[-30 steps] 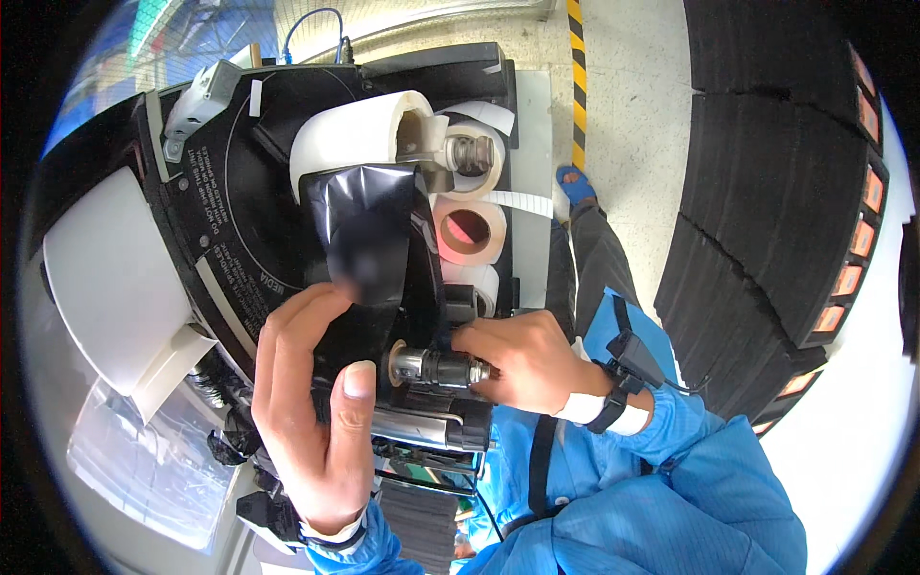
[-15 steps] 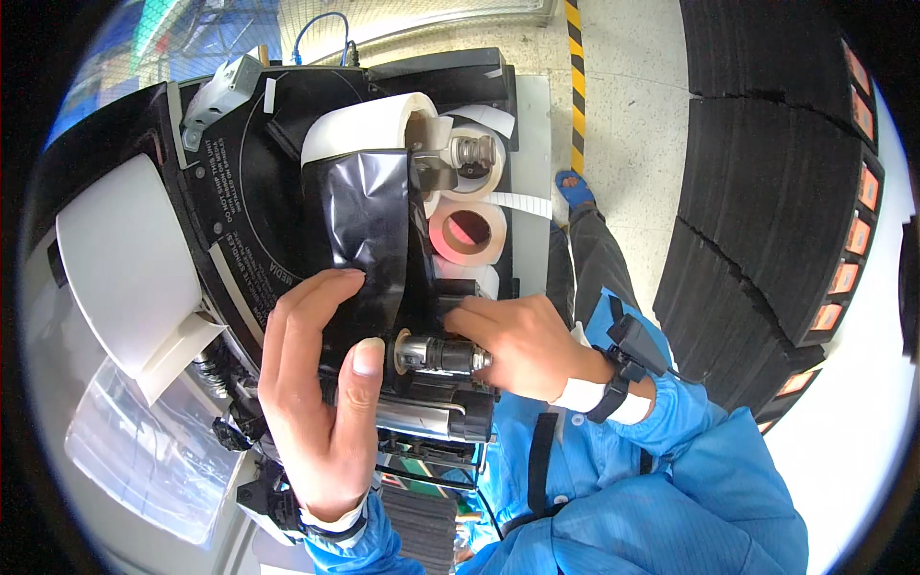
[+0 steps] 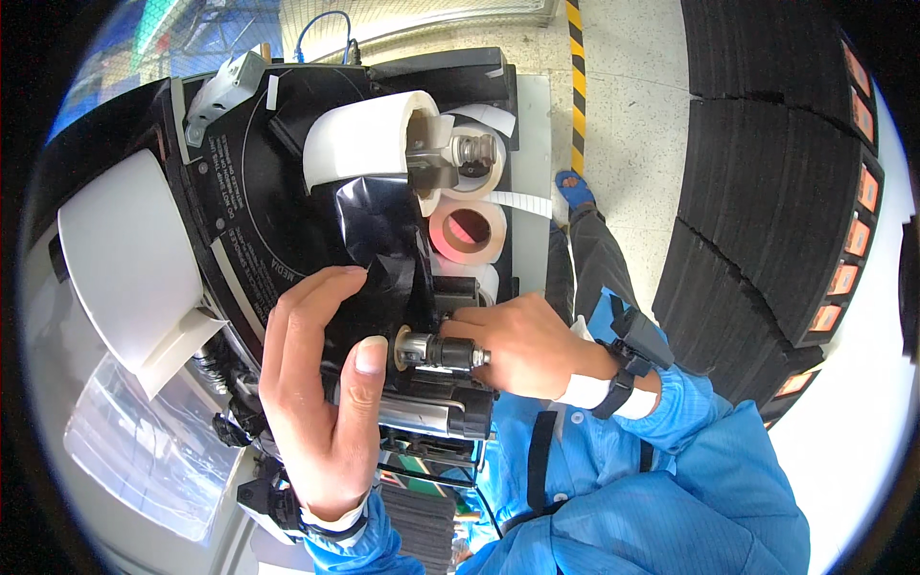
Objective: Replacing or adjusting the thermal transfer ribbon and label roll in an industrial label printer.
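Hands (image 3: 331, 383) hide ribbon's (image 3: 379, 230) lower end.

Pale speckled floor (image 3: 632, 125), seen far and right of the opened printer. Yellow-and-black hazard stripe (image 3: 576, 86) running across it toward the far edge. Blue shoe (image 3: 573, 188) planted on it just near the stripe's end. Tall stack of black foam trays (image 3: 767, 172) standing on it at right, orange labels along the outer edge.
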Tool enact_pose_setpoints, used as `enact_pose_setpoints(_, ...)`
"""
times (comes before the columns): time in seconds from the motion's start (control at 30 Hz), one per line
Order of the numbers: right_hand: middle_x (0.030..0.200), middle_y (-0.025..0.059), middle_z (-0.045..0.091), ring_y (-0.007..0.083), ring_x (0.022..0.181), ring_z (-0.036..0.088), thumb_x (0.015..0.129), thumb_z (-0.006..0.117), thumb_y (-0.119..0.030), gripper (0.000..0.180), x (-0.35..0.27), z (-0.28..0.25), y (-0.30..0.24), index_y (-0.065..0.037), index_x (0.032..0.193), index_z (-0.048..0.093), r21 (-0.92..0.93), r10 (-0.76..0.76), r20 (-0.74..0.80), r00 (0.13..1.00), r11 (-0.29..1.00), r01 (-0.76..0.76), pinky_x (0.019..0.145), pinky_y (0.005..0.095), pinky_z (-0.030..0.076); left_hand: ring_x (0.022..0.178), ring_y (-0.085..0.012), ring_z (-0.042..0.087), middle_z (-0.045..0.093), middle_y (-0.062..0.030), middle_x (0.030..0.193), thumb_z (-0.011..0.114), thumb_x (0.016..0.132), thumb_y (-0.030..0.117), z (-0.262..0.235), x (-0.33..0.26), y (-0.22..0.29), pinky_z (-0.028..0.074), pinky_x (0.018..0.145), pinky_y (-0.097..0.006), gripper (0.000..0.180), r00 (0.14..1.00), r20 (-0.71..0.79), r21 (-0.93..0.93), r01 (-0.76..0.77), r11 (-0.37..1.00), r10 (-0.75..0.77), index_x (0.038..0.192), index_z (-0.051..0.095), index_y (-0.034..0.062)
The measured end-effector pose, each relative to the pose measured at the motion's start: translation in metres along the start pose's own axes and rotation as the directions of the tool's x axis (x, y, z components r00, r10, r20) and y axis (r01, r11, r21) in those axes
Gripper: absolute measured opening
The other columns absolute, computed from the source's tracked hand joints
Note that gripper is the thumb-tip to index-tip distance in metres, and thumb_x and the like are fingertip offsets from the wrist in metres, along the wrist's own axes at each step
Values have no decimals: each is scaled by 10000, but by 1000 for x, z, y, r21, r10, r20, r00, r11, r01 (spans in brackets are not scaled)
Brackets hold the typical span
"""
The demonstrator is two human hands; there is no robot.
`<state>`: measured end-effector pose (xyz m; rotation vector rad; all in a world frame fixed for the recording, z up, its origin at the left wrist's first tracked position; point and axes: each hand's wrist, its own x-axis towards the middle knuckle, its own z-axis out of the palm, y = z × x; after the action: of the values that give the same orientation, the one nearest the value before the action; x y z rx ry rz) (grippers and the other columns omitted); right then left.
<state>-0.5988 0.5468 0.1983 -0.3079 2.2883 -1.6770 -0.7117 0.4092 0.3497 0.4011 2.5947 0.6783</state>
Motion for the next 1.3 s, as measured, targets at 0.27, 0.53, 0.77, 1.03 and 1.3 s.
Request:
enact_pose_setpoints(0.27, 863, 59, 638, 320, 755, 698, 710, 815, -210, 370, 8, -9, 1, -108, 1045, 693, 36, 4, -86, 996, 999, -1, 612, 443, 549, 1161, -385, 656, 672, -231, 1244, 634, 1029, 345, -1, 0, 0, 498, 1017, -451, 432, 1000, -5, 11, 5, 1000, -5, 1230, 676, -34)
enact_pose_setpoints(0.53, 851, 76, 642, 331, 766, 696, 712, 789, -219, 342, 5, -10, 1, -93, 1020, 710, -64, 3, 59, 998, 998, 1, 639, 460, 538, 1166, -383, 654, 672, -230, 1248, 632, 1032, 357, -3, 0, 0, 494, 1024, -453, 445, 1000, -6, 12, 1, 1000, 0, 1236, 674, -36)
enact_pose_setpoints(0.77, 763, 82, 648, 328, 689, 677, 733, 776, -219, 248, 12, -25, -7, -82, 924, 700, 28, 157, -10, 987, 987, -157, 599, 442, 513, 1167, -382, 653, 670, -234, 1245, 637, 1026, 341, -5, -1, 1, 492, 1025, -450, 438, 1000, -18, 0, 7, 1000, -7, 1232, 670, -45)
enact_pose_setpoints(1.03, 951, 82, 706, 261, 769, 691, 819, 747, -216, 220, -4, -52, 34, -62, 976, 734, -29, -529, -24, 849, 849, 528, 614, 414, 531, 1171, -379, 656, 673, -234, 1246, 637, 1019, 363, -15, -11, 8, 484, 1038, -450, 468, 998, -60, -6, 24, 1000, -24, 1236, 667, -50)
enact_pose_setpoints(1.3, 1073, 192, 718, 346, 1192, 660, 827, 718, -161, 191, 59, -64, 39, 14, 902, 723, 153, -844, 277, 459, 510, 847, 1146, 505, 472, 1129, -364, 663, 682, -254, 1201, 601, 1009, 497, -20, -28, 9, 486, 1018, -444, 615, 981, -172, 17, 99, 995, -94, 1200, 670, -84)
